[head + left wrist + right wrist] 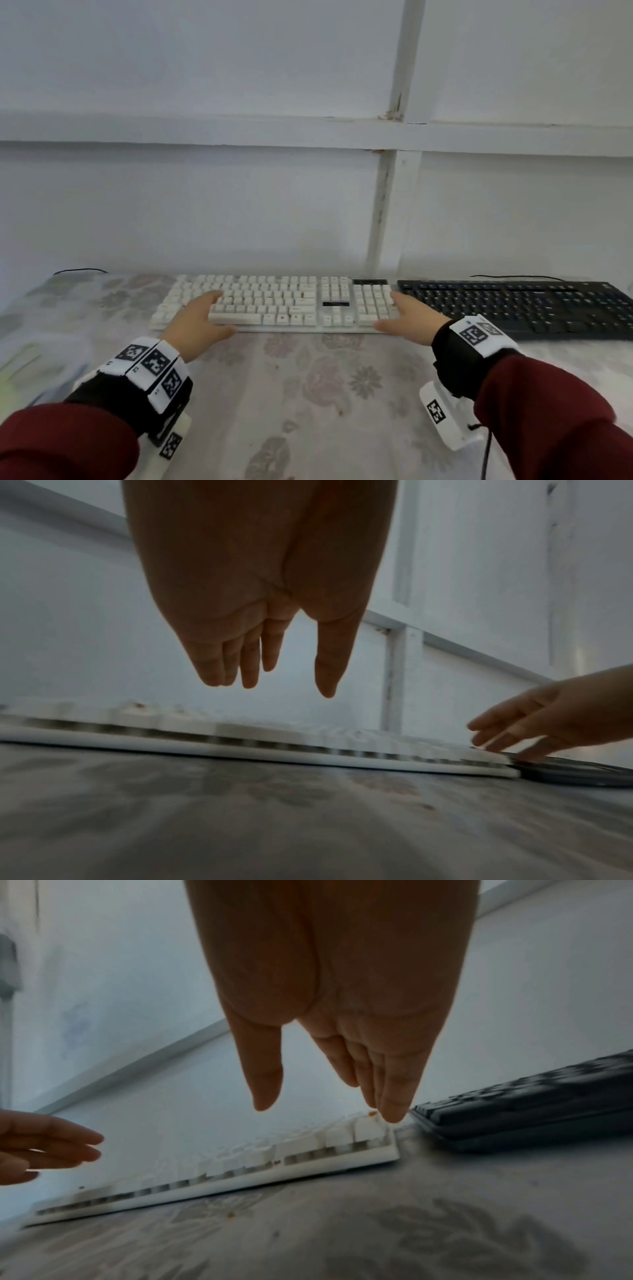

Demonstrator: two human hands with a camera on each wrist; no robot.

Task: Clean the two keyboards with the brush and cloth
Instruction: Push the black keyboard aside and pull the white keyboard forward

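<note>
The white keyboard (274, 303) lies along the back of the surface (308, 394), close to the wall, with the black keyboard (520, 308) directly to its right, their ends nearly touching. Both hands are extended over the white keyboard. The left hand (195, 325) sits above the left key block; its grip is spread, fingers straight, thumb apart, holding nothing. The right hand (407, 317) is over the number pad at the right end; its grip is likewise spread and empty, fingertips (394, 1112) just above or touching the end keys; contact cannot be confirmed.

Judgement: one hand at each end suggests the person means to take hold of the white keyboard and move or steady it before cleaning begins.

Not established: neither brush nor cloth can be identified in any view. A pale green, blurred shape (20, 363) at the left edge of the surface is cut off and cannot be named. The wrist views are dim and smeared, so key detail is lost. A small brownish mark (371, 1113) shows near the end keys
</note>
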